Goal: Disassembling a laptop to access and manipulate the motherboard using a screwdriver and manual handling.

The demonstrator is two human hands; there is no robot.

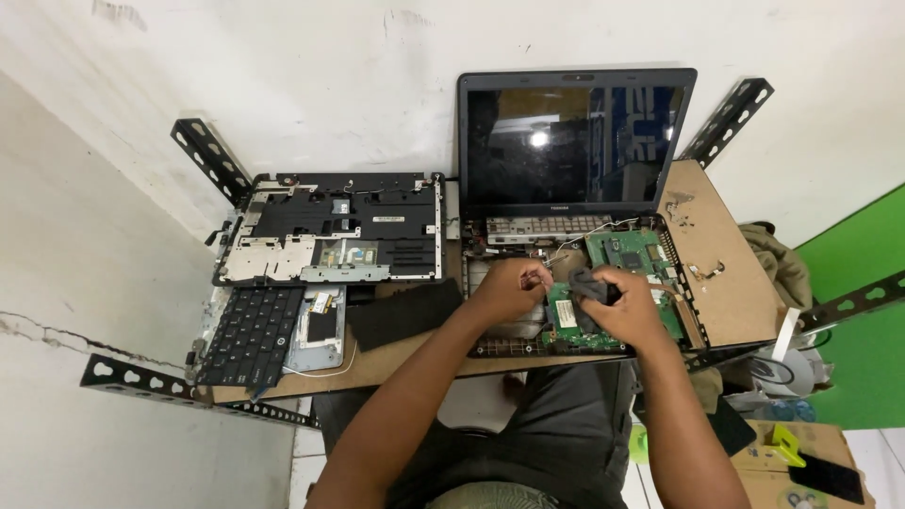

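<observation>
Green motherboard (630, 253) lies exposed in the opened laptop base (575, 311). The right hand (630, 306) grips a dark cloth (589, 287) over it, while the left hand (509, 287) pinches something too small to identify, steadying itself on the chassis.

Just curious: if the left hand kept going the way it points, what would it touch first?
Probably the right hand with its grey cloth; the left hand points right across the open laptop. Depth is unclear.
</observation>
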